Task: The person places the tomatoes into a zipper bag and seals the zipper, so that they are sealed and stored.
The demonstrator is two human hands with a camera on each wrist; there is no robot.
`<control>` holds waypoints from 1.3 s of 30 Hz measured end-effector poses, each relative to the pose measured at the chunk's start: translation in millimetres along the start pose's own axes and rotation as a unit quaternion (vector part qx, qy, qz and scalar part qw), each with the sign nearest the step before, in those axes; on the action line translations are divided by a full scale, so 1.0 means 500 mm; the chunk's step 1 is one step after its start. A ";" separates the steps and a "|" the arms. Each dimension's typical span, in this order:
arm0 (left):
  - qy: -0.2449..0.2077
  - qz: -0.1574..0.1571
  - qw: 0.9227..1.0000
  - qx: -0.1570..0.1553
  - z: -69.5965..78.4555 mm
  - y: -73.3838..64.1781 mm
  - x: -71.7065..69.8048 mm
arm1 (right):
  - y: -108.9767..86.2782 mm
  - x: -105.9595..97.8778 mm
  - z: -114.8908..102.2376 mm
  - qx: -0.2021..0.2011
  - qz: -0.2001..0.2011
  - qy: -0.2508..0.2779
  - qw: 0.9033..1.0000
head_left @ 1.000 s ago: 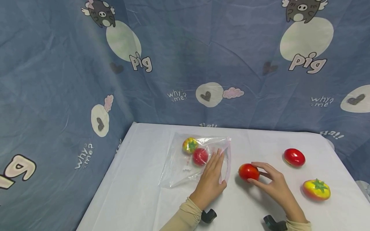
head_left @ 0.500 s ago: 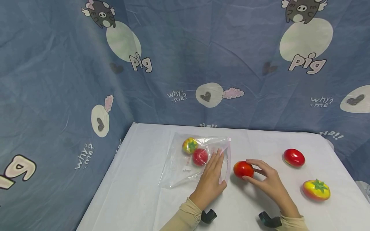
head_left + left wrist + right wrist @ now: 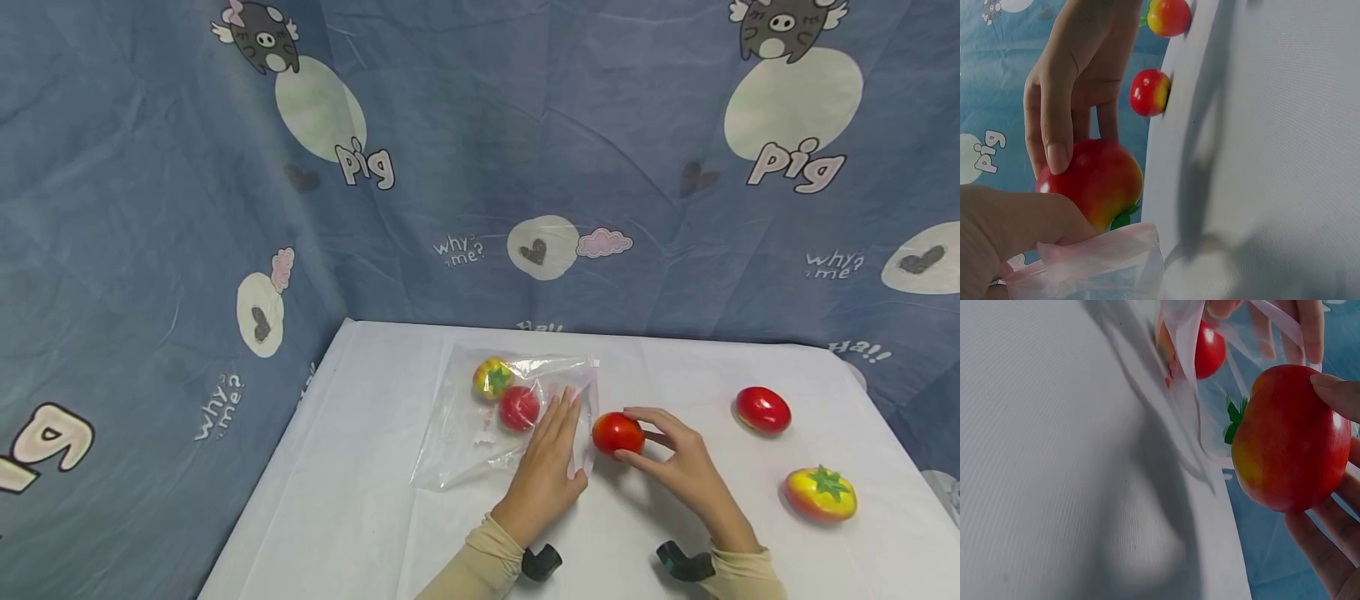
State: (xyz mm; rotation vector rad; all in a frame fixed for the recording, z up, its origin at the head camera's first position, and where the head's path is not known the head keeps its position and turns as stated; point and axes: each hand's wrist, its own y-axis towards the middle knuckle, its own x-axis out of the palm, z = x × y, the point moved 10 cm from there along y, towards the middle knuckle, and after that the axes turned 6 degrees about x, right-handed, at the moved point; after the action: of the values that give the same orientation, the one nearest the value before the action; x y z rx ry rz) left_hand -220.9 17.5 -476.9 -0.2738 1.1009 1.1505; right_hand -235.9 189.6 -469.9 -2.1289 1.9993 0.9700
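My right hand (image 3: 678, 467) grips a shiny red toy tomato (image 3: 617, 434) between thumb and fingers, just right of the bag's mouth. Its green leafy top (image 3: 1234, 419) and yellow patch face the bag in the right wrist view. A clear zip bag (image 3: 450, 458) with a pink rim (image 3: 1100, 247) lies flat on the left. My left hand (image 3: 543, 479) is at its mouth, fingers straight, thumb spread away; the rim stands raised there. Inside the bag are a yellow-red toy tomato (image 3: 492, 379) and a red round one (image 3: 519, 408).
On the right of the white table (image 3: 337, 467) lie a glossy red toy tomato (image 3: 763, 410) and a yellow-red one with a green top (image 3: 821, 493). Blue printed cloth (image 3: 450, 167) hangs behind and to the left. A dark wrist mount (image 3: 542, 563) sticks out by the left sleeve.
My right hand has moved left and slightly away from me with the toy tomato, up to the bag's mouth. The left hand and the bag have stayed in place.
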 end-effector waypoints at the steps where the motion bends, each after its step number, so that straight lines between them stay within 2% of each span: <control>1: -0.001 -0.001 1.000 -0.001 -0.001 0.000 0.001 | 0.002 0.002 0.000 -0.002 0.000 0.003 1.000; 19: 0.002 -0.013 1.000 -0.003 -0.001 -0.003 0.003 | 0.022 0.054 -0.003 -0.009 -0.024 0.017 1.000; 35: 0.009 -0.008 1.000 0.004 0.002 0.000 0.000 | 0.037 0.094 -0.018 -0.030 -0.040 0.023 0.998; 39: 0.017 0.003 1.000 0.014 0.007 0.001 -0.003 | 0.042 0.101 -0.015 -0.029 -0.041 0.020 0.999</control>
State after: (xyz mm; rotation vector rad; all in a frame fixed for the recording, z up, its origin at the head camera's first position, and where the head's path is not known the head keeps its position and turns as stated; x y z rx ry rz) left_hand -219.3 19.2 -474.1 -0.2692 1.1465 1.1392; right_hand -254.1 138.8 -480.2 -2.2587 1.9074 0.9931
